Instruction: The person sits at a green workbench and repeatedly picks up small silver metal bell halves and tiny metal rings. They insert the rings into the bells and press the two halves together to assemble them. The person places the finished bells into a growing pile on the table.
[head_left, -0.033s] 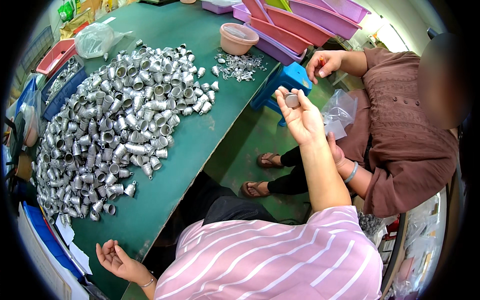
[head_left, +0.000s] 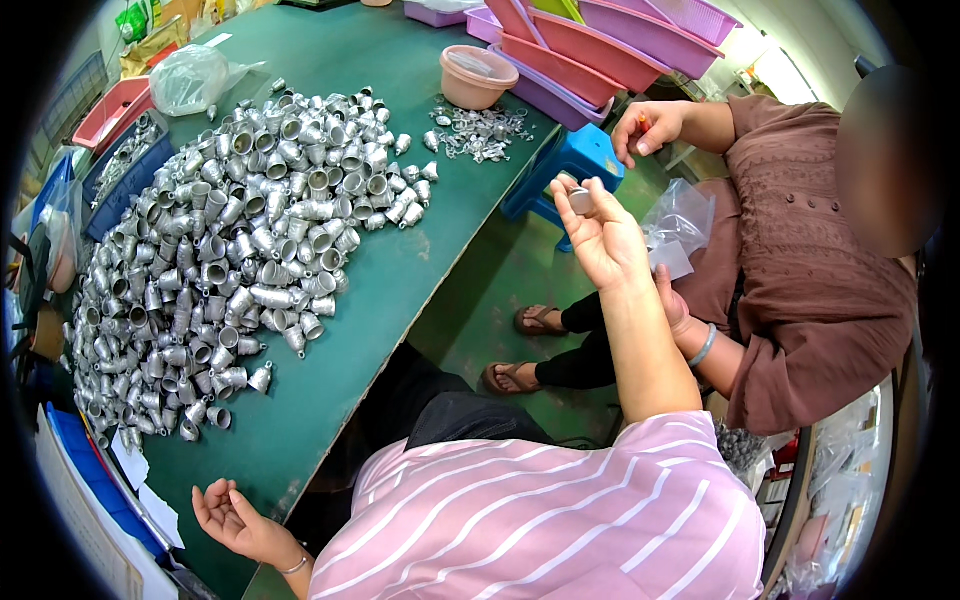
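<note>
My right hand point(head_left: 605, 235) is held out palm up beyond the table's edge, toward the person on the right. Between its thumb and fingers is a small round silvery piece point(head_left: 581, 201), its exact kind unclear. My left hand point(head_left: 238, 522) rests at the table's near edge, fingers loosely curled and apart, with nothing visible in it. A large heap of silvery bell-shaped metal parts point(head_left: 240, 250) covers the left of the green table point(head_left: 420, 290). Some small metal pieces point(head_left: 480, 135) lie scattered near the far edge.
A person in a brown top point(head_left: 810, 210) sits at right, one hand point(head_left: 655, 128) near mine, with a clear plastic bag point(head_left: 682, 215) on the lap. A blue stool point(head_left: 585, 155) stands beyond the table edge. A peach tub point(head_left: 477, 85) and stacked pink and purple baskets point(head_left: 580, 60) stand behind.
The round piece in my right hand has tilted, so less of its flat face shows, and the fingers have shifted slightly. My left hand looks still.
</note>
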